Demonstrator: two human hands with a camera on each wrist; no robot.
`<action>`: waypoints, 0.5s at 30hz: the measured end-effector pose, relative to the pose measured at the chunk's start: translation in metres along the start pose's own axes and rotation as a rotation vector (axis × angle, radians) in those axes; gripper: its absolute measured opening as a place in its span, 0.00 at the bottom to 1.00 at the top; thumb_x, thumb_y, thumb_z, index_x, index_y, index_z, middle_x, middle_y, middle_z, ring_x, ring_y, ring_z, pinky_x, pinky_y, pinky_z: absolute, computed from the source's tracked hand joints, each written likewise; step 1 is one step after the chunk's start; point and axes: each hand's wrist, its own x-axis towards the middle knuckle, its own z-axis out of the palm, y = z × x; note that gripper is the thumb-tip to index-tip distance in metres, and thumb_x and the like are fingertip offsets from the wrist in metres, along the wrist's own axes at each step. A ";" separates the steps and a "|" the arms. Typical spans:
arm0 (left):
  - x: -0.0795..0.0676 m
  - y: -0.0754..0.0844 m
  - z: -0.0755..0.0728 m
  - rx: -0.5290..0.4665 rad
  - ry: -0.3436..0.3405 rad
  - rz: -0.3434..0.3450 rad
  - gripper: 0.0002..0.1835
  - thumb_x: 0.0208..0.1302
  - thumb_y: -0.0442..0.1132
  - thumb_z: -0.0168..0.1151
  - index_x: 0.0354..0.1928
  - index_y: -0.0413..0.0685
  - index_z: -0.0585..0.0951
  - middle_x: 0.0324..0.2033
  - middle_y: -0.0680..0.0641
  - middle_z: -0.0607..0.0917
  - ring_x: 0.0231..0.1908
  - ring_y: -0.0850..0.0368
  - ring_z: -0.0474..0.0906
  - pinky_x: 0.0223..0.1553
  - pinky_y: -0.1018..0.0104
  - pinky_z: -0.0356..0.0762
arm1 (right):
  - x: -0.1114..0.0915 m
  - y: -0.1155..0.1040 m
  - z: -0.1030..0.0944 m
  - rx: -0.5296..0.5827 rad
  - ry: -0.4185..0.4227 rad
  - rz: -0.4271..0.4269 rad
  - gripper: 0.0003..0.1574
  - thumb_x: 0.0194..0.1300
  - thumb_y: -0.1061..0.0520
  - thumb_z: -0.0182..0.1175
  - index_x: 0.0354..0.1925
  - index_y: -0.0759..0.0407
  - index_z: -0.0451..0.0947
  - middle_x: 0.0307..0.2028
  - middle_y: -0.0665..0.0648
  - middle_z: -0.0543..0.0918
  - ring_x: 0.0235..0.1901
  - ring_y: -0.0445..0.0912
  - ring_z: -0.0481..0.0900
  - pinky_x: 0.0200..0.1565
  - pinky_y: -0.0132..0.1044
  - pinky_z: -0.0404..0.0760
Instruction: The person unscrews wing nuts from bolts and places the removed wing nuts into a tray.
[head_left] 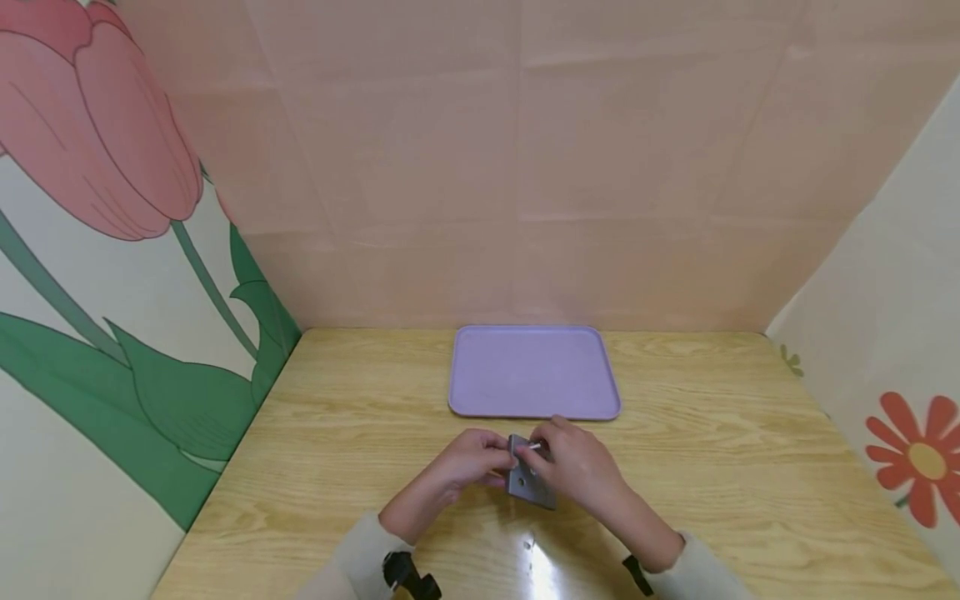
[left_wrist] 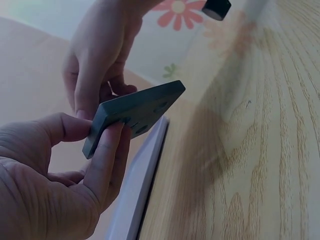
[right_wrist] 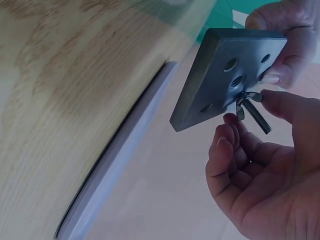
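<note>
A grey metal plate [right_wrist: 225,75] with several round holes is held tilted above the table, near the tray's front edge. My left hand [head_left: 476,458] grips it by one edge, thumb on one face and fingers on the other, as the left wrist view shows. A threaded bolt [right_wrist: 257,117] sticks out of the plate's face with a wing nut [right_wrist: 242,104] on it, close to the plate. My right hand [head_left: 573,458] has its thumb against one wing and curled fingertips by the other, pinching the wing nut. The bolt's far end is hidden.
A lilac tray [head_left: 536,412] lies behind the hands on the wooden table [head_left: 337,467]. A small dark mark or bit [head_left: 527,545] shows on the table near a bright reflection. Walls with printed flowers stand left and right, a plain pinkish one at the back.
</note>
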 end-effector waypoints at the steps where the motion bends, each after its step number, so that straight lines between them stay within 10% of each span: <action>1: 0.000 0.000 0.000 -0.004 0.001 0.001 0.15 0.58 0.31 0.64 0.46 0.29 0.83 0.35 0.46 0.87 0.35 0.57 0.83 0.37 0.64 0.87 | 0.000 0.000 0.000 0.004 0.004 -0.011 0.14 0.63 0.44 0.69 0.34 0.52 0.83 0.30 0.47 0.77 0.26 0.40 0.73 0.28 0.36 0.75; 15: 0.003 -0.001 0.000 -0.013 0.008 -0.003 0.15 0.58 0.31 0.64 0.46 0.29 0.83 0.33 0.46 0.87 0.34 0.57 0.83 0.35 0.66 0.86 | 0.000 0.001 -0.003 0.018 -0.010 -0.076 0.12 0.59 0.52 0.74 0.42 0.51 0.85 0.38 0.47 0.80 0.31 0.38 0.75 0.33 0.33 0.78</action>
